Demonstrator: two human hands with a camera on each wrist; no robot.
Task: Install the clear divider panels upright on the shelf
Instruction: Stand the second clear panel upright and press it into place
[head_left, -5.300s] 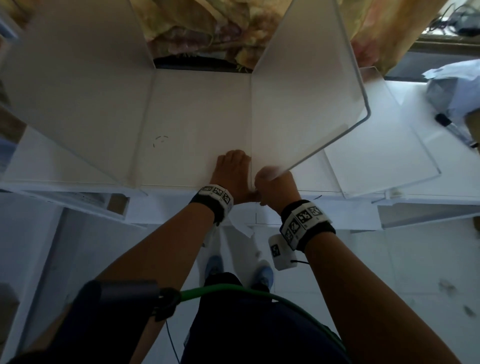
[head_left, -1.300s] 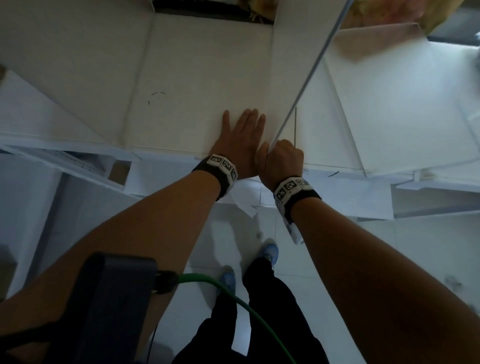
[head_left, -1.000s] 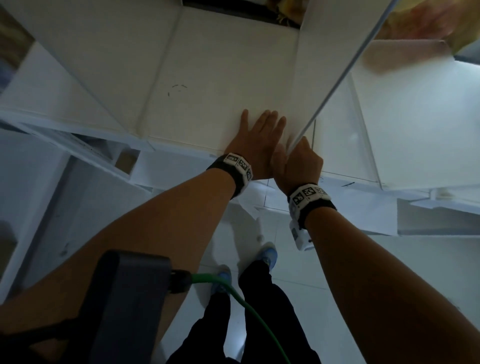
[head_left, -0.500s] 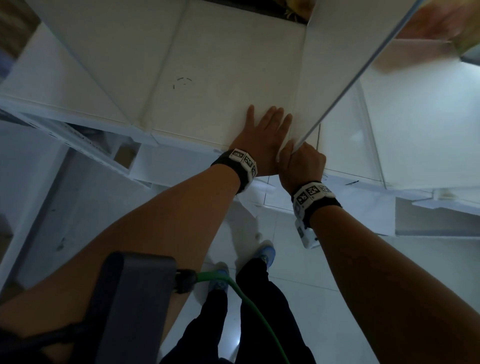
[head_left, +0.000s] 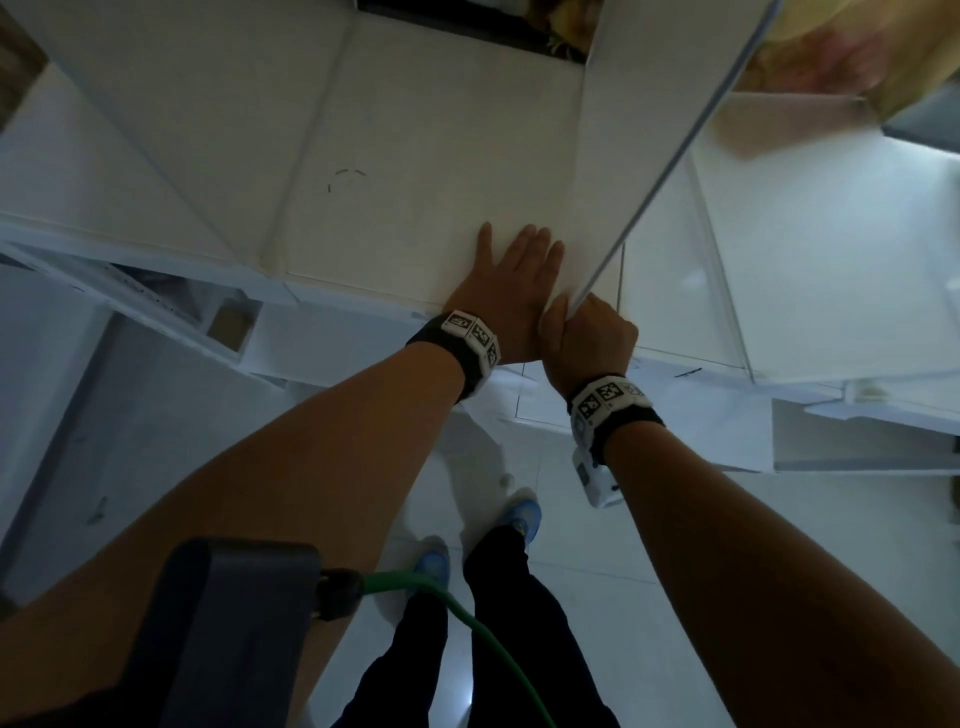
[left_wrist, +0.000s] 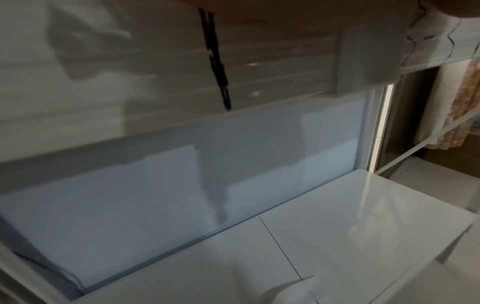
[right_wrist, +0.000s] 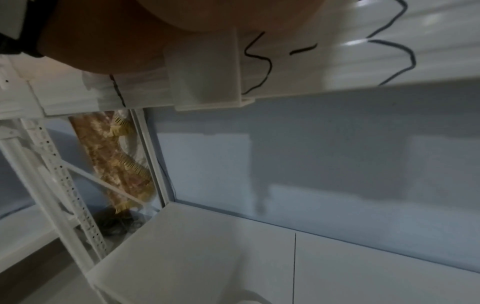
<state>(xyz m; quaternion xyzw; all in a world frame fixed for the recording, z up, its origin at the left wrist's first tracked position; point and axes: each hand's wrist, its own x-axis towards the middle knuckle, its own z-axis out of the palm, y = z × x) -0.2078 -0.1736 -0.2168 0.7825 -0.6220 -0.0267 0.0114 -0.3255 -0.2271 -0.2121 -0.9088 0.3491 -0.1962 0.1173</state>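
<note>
Wide white shelf (head_left: 415, 156) fills the top of the head view, and the clear divider panel (head_left: 670, 156) stands upright on it, its edge running from the upper right down to the shelf's front lip. Another panel (head_left: 306, 156) stands further left, a third (head_left: 722, 244) off to the right. Left hand (head_left: 511, 296) lies flat on the shelf, fingers straight and together, just beside the panel. Right hand (head_left: 589, 340) is curled into a fist, gripping the panel's lower front corner, touching the left.
</note>
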